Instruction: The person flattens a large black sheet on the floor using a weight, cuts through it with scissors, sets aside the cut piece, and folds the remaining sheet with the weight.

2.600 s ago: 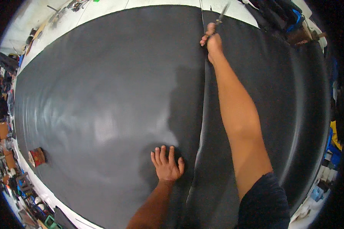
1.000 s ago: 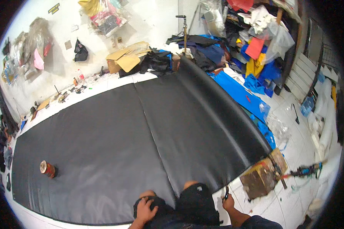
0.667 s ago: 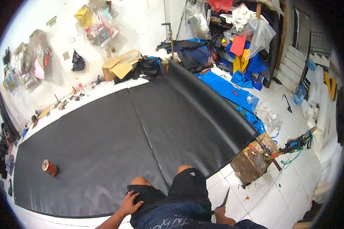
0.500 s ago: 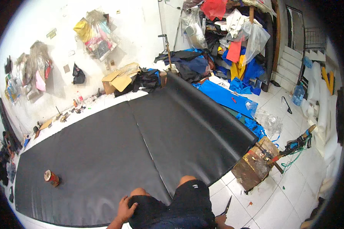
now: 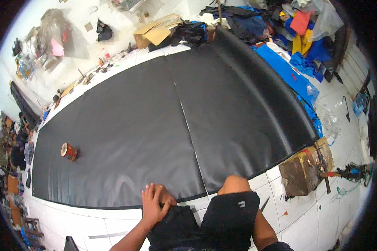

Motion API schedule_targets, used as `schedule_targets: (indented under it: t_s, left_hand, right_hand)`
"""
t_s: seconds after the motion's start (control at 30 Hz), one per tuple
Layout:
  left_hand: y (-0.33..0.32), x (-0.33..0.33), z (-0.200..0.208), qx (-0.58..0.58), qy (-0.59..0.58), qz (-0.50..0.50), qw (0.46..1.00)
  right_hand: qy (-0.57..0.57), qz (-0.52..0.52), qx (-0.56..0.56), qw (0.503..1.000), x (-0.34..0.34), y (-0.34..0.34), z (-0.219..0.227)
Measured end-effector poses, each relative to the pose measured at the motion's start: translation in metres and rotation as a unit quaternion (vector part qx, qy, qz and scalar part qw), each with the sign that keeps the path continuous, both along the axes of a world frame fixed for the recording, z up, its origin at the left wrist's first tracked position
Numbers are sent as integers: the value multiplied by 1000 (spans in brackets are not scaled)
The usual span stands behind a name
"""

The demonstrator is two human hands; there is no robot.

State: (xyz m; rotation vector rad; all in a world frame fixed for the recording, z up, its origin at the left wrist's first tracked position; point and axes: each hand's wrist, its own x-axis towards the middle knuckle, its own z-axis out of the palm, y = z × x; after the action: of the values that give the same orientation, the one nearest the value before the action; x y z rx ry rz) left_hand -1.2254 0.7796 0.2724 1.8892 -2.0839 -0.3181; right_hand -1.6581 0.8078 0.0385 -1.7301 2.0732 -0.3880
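My left hand (image 5: 155,204) lies on my left knee, fingers loosely spread, with nothing in it. My right forearm (image 5: 264,231) reaches down beside my right thigh, which hides the hand and its fingers. A dark, pointed blade (image 5: 264,203) sticks out past the shorts from where that hand is; its handle is hidden. In front of my knees a large black sheet (image 5: 125,125) lies flat on the floor, with a thin pale line (image 5: 184,115) running across it. Its right end rises into a thick black roll (image 5: 276,88). A reddish can (image 5: 69,152) stands on the sheet's left part.
Right of the sheet are a worn wooden box (image 5: 299,173) and a stick wrapped in dark and blue material (image 5: 352,171). Blue fabric (image 5: 287,75) lies beyond the roll. Cardboard (image 5: 159,31) and small items line the far wall. A metal ruler-like strip (image 5: 109,235) lies on the tiles (image 5: 88,219).
The view has tipped down and turned left. My left hand still rests on the knee, its fingers now stretched further forward. My right hand has moved behind the thigh, with the blade less exposed.
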Motion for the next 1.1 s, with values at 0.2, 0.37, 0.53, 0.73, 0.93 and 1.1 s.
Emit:
schedule_targets:
  t_s: [0.2,0.37,0.53,0.73,0.93,1.1]
  left_hand:
    - [26,-11,31,64,-57,-96,992]
    - [21,-36,76,105,-22,-147,983]
    - [40,-28,125,217,2,-160,963]
    - [66,-45,174,394,71,-179,899]
    - [47,-58,187,435,81,-185,878]
    - [-101,-119,222,308,162,-94,933]
  right_hand:
    - [161,158,-87,970,71,-49,-5]
    - [108,119,4,987,37,-66,-8]
    - [-101,-242,205,943,11,-150,63]
    - [-289,-474,72,829,-98,-194,178]
    - [-403,-552,-31,729,-71,-267,413]
    - [-585,-354,-271,678,-84,-248,477]
